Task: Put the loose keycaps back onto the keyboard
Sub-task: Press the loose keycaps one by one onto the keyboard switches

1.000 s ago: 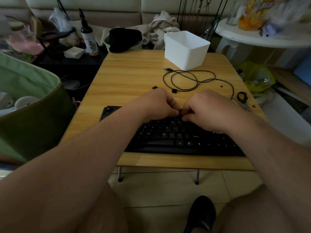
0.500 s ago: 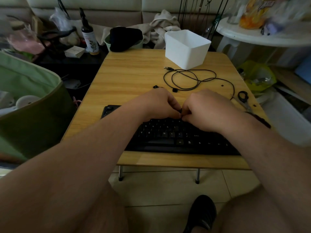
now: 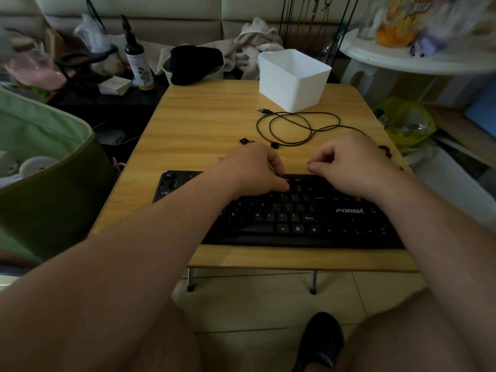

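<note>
Left hand (image 3: 255,167) fingers curled, pressing keyboard (image 3: 308,213) top rows; right hand (image 3: 349,163) curled above it, nothing visible in it. Loose keycaps (image 3: 243,141) just beyond left hand on worktop (image 3: 204,124). White bin (image 3: 294,79) farther back, contents unseen.

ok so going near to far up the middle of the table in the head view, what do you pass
keyboard → loose keycap → coiled black cable → white box

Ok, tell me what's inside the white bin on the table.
The white bin stands open-topped, but only its far inner walls show. Its near wall hides the bottom, so any contents cannot be seen.
</note>
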The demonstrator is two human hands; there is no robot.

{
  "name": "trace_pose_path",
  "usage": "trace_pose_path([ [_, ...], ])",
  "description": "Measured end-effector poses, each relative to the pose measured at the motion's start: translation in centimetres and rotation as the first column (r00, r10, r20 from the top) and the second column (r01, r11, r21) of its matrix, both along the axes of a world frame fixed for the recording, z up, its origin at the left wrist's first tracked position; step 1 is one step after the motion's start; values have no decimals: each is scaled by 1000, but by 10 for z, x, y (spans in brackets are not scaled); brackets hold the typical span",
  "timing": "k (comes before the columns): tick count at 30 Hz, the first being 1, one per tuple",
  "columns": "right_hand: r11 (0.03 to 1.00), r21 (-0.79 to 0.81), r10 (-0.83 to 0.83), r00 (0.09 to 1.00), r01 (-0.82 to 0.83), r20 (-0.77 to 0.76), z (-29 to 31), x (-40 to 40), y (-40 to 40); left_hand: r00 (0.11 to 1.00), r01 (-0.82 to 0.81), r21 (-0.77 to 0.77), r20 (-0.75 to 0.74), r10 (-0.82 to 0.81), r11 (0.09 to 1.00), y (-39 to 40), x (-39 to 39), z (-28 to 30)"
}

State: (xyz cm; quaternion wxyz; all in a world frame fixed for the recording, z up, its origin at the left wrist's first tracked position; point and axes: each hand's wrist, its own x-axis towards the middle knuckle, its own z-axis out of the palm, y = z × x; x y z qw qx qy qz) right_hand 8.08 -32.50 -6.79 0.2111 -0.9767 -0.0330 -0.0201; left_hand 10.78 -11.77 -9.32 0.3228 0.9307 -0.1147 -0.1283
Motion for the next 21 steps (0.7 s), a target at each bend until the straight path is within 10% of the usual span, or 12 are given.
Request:
trace_pose_path([
  [9,996,89,-18,998,13,57,-5,6,5,930,-48,172,368,-18,984,-9,26,-2],
  [14,992,116,-55,992,42,111,-6,12,8,920,-7,426,357,-161,905,-22,34,-11],
  [21,993,112,-36,995,26,95,-6,14,6,907,7,350,392,-153,937,-18,32,-7],
])
